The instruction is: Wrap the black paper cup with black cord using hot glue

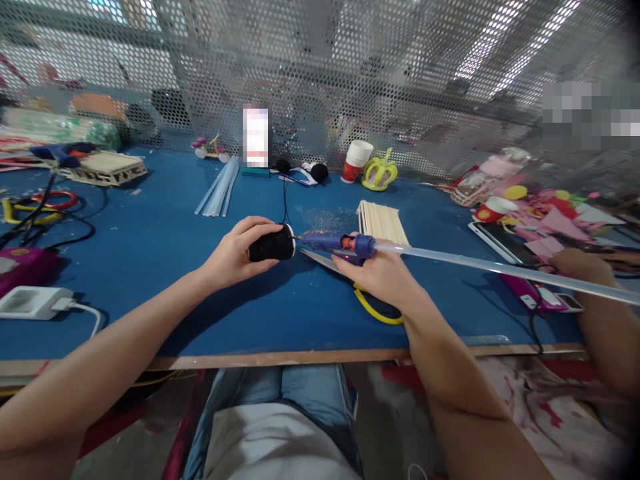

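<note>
At frame centre, left hand [234, 252] grips black spool [269, 246], right hand [383, 273] grips blue glue gun [323, 240], nozzle [298, 238] at spool's end: likely gluing, next move needs steady aim.

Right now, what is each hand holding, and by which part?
The left hand holds the black cylinder around its side; the right hand, the glue gun by its handle, mostly hidden.

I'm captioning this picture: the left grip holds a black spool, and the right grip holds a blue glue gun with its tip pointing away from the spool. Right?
Not quite: the head view shows the blue glue gun in the right grip pointing its tip toward the black spool in the left grip.
</note>
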A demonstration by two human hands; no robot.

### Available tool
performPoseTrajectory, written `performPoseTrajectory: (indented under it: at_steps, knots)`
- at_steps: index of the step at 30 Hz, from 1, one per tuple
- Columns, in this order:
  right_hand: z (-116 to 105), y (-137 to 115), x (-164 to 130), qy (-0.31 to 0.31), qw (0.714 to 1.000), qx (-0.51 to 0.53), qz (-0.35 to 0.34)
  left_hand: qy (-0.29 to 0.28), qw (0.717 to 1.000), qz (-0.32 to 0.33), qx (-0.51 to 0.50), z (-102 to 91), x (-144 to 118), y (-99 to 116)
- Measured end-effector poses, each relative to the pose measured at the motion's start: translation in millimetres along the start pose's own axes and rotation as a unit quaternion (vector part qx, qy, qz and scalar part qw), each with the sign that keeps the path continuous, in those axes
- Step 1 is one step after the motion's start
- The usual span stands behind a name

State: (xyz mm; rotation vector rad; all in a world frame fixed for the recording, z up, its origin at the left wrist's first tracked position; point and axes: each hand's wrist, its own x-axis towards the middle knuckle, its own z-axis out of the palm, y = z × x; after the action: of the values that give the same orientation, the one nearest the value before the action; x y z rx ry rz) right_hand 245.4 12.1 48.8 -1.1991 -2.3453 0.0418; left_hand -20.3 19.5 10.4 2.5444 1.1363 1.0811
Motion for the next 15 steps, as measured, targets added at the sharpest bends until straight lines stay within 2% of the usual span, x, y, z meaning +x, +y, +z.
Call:
performPoseTrajectory:
  at_steps: [12, 15]
  knots:
    - [-2.3, -2.6, 0.3, -0.012, 1.000, 0.014, 0.001, 0.023, 1.000, -0.007, -0.011, 0.7, 1.4, -3.4]
    - [0.5, 0.5, -0.2, 0.008, 1.000, 0.014, -0.004, 0.017, 1.000, -0.002, -0.010, 0.4, 1.3, -2.5]
